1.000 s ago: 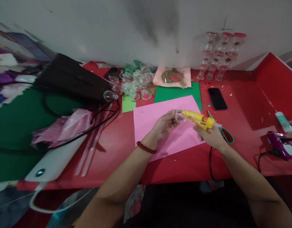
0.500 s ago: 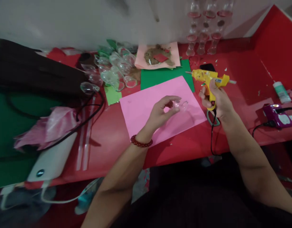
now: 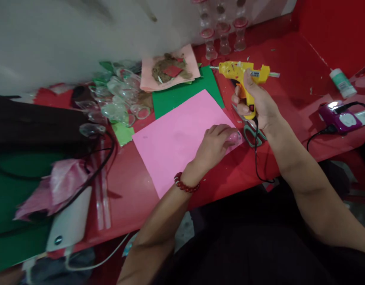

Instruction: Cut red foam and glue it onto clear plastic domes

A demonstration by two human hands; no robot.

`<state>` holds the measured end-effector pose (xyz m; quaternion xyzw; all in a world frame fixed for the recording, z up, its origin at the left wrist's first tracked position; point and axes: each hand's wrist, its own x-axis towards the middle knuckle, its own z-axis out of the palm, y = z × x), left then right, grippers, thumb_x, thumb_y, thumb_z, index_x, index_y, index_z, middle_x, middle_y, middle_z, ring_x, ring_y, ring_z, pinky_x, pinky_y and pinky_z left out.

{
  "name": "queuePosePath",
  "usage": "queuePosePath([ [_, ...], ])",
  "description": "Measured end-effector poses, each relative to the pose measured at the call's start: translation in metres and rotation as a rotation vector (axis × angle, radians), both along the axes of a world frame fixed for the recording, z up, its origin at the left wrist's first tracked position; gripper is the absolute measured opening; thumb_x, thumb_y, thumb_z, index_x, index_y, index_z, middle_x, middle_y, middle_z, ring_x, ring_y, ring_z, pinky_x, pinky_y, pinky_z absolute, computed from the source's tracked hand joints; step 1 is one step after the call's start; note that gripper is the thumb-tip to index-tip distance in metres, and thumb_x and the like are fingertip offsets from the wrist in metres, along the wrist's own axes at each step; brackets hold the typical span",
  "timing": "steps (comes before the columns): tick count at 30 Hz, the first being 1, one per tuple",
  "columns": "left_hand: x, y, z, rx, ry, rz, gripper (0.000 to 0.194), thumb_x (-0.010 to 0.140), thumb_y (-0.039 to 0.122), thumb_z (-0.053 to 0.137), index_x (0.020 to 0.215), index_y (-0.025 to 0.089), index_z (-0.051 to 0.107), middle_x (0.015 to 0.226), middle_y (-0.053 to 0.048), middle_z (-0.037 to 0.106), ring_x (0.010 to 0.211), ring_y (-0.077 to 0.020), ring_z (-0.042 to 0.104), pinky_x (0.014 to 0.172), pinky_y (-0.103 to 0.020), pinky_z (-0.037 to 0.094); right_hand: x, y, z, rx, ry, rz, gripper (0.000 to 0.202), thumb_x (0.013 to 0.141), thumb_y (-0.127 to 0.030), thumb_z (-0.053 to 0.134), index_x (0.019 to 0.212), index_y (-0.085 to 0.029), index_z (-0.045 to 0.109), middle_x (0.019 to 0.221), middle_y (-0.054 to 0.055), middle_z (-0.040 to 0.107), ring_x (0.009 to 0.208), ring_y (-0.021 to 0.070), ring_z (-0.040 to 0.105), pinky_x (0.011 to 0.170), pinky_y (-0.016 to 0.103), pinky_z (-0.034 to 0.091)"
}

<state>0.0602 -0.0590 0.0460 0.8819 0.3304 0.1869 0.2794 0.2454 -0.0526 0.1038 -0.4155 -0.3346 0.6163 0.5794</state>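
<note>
My right hand (image 3: 258,101) is wrapped round the handle of a yellow glue gun (image 3: 234,71), held level with its nozzle to the left and a glue stick showing at its back end. The fingers of my left hand (image 3: 216,142) are closed on a small rounded clear plastic piece (image 3: 234,137), partly hidden by them. This piece is over the right corner of a pink sheet (image 3: 167,138). A beaded red bracelet (image 3: 186,184) circles my left wrist. Below the glue gun lie scissors with green-grey handles (image 3: 250,134).
Clear plastic pieces (image 3: 120,97) are heaped at the back left. Behind the green sheet (image 3: 185,91), soil-like brown matter (image 3: 164,69) lies on pale pink paper. Stacked clear plastic shapes (image 3: 224,37) stand by the wall. A purple power socket (image 3: 338,118) and a glue bottle (image 3: 343,83) are at right.
My left hand has moved right across the pink sheet with the clear plastic piece, and its fingers have turned downward. The view has shifted; my right hand still holds the glue gun.
</note>
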Motion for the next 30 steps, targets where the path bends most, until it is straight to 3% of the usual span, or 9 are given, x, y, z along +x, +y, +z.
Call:
queuePosePath([
  [7, 0.001, -0.001, -0.011, 0.017, -0.002, 0.005, 0.036, 0.089, 0.018, 0.061, 0.123, 0.022, 0.07, 0.124, -0.011, 0.068, 0.115, -0.0277, 0.058, 0.103, -0.044, 0.043, -0.004, -0.002, 0.004, -0.009, 0.004, -0.021, 0.058, 0.078, -0.077, 0.064, 0.067, -0.021, 0.052, 0.061, -0.006, 0.053, 0.042, 0.0035, 0.031, 0.043, 0.026, 0.021],
  [14, 0.002, -0.003, -0.006, -0.088, -0.018, 0.014, 0.038, 0.088, 0.018, 0.062, 0.125, 0.024, 0.071, 0.128, -0.011, 0.068, 0.113, -0.029, 0.06, 0.105, -0.046, 0.043, -0.01, -0.006, 0.007, -0.032, -0.087, -0.041, 0.059, 0.086, -0.077, 0.053, 0.067, -0.021, 0.047, 0.062, -0.006, 0.051, 0.043, 0.0035, 0.032, 0.043, 0.023, 0.025],
  [19, 0.002, -0.011, -0.005, -0.148, -0.059, 0.028, 0.041, 0.089, 0.015, 0.058, 0.127, 0.025, 0.07, 0.133, -0.011, 0.065, 0.114, -0.0291, 0.061, 0.111, -0.048, 0.038, -0.013, -0.006, 0.006, -0.004, -0.06, -0.028, 0.058, 0.086, -0.075, 0.055, 0.068, -0.021, 0.046, 0.064, -0.006, 0.052, 0.042, 0.0036, 0.034, 0.041, 0.023, 0.022],
  [24, 0.001, -0.02, -0.01, -0.077, -0.067, 0.049, 0.059, 0.085, 0.002, 0.046, 0.135, 0.028, 0.065, 0.142, -0.01, 0.062, 0.121, -0.0297, 0.06, 0.119, -0.057, 0.03, -0.011, -0.006, 0.0, 0.064, -0.024, -0.044, 0.053, 0.086, -0.066, 0.064, 0.068, -0.019, 0.049, 0.065, -0.004, 0.056, 0.041, 0.0027, 0.038, 0.04, 0.022, 0.022],
  [30, 0.005, -0.025, -0.009, 0.087, 0.107, 0.052, 0.057, 0.09, 0.004, 0.045, 0.144, 0.021, 0.057, 0.151, -0.013, 0.055, 0.12, -0.0292, 0.065, 0.114, -0.054, 0.042, -0.01, -0.001, -0.008, 0.064, -0.108, -0.109, 0.052, 0.088, -0.066, 0.062, 0.07, -0.019, 0.05, 0.066, -0.005, 0.055, 0.043, 0.0027, 0.039, 0.04, 0.02, 0.024],
])
